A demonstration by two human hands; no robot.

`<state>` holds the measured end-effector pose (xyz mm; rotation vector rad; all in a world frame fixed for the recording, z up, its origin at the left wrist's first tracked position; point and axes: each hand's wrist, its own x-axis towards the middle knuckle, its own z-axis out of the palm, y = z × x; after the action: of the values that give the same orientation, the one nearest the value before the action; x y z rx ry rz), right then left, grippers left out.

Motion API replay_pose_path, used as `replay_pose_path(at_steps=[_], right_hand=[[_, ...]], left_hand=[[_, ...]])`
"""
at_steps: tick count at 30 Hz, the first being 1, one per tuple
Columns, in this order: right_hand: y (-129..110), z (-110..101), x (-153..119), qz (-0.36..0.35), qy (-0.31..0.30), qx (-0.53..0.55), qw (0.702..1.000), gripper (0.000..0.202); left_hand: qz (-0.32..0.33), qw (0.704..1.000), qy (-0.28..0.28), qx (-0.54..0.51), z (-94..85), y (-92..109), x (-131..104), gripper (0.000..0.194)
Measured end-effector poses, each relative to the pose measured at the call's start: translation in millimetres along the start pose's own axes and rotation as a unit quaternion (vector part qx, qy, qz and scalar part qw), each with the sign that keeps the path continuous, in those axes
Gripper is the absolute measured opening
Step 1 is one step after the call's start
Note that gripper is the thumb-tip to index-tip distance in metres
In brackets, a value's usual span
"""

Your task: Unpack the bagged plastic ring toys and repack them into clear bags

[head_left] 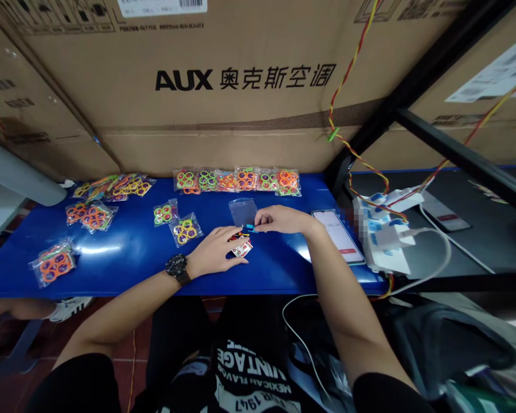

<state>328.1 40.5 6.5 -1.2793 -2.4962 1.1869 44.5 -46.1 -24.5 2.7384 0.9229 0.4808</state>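
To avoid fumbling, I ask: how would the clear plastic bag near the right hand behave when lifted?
The clear plastic bag is probably floppy, resembling thin, see-through film. It is likely light, looking flat with nothing visible inside.

We hold our left arm [131, 302] and right arm [343, 285] forward, angled inward. Our left hand [212, 250] is palm down, thumb [236, 262] set apart from the fingers [229, 232]. Our right hand [284, 219] curls at the knuckles, its fingertips [258, 220] drawn together near those of the left hand.
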Motion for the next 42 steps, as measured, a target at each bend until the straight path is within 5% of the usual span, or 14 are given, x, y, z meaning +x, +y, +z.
replay_pose_path(at_steps=[13,21,28,42], right_hand=[[-2.1,-0.1,1.4,-0.034,0.002,-0.02,0.999,0.034],[-5.2,6.5,7.0,-0.091,0.153,0.016,0.984,0.036],[-2.2,19.3,18.6,-0.126,0.053,-0.008,0.991,0.042],[-5.9,17.1,8.4,-0.109,0.126,-0.088,0.982,0.043]], left_hand=[[0.024,0.992,0.025,0.118,13.3,15.6,22.2,0.075],[0.041,0.993,-0.02,0.109,-8.9,12.0,0.2,0.051],[0.056,0.994,-0.025,0.092,5.4,13.8,9.0,0.036],[0.063,0.987,0.015,0.146,8.4,13.2,5.1,0.046]])
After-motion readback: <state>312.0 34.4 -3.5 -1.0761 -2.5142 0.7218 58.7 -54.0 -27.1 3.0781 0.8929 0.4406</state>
